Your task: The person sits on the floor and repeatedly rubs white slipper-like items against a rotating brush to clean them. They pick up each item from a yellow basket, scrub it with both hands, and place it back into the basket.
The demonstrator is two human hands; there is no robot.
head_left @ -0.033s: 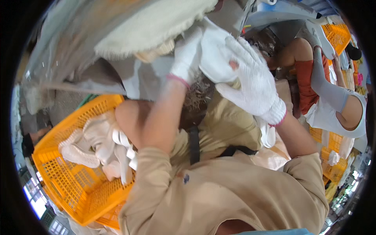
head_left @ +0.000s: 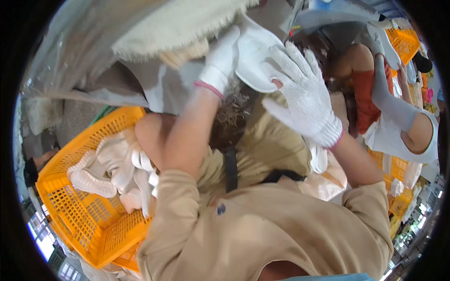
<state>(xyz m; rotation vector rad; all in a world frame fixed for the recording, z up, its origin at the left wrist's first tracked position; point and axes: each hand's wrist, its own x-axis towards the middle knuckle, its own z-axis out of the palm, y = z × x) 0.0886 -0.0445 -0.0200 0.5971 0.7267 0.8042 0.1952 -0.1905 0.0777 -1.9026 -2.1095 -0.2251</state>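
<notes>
- Right hand (head_left: 307, 93), white glove: its fingers are now spreading wider than in the earlier frame, where they were bunching closer together. Fingers are overlapping the white piece's right edge, thumb standing apart below; it is not closing around anything.
- White piece (head_left: 255, 58): it is lying between the two hands, and is now showing more of its hollow, rimmed face than before; its lower end is sitting slightly higher.
- Left hand (head_left: 222, 56), also gloved: it is staying along the piece's left edge. Cannot tell whether its fingers are gripping.
- Pale scraps (head_left: 233, 107) are lying below the piece, between the forearms.
- Orange basket (head_left: 75, 213), left side: it is holding pale, shoe-like pieces (head_left: 115, 152).
- Frayed cream cloth (head_left: 178, 37) is hanging beyond the left hand.
- Farther right, a co-worker (head_left: 384, 136) is sitting near another orange basket (head_left: 404, 44).
</notes>
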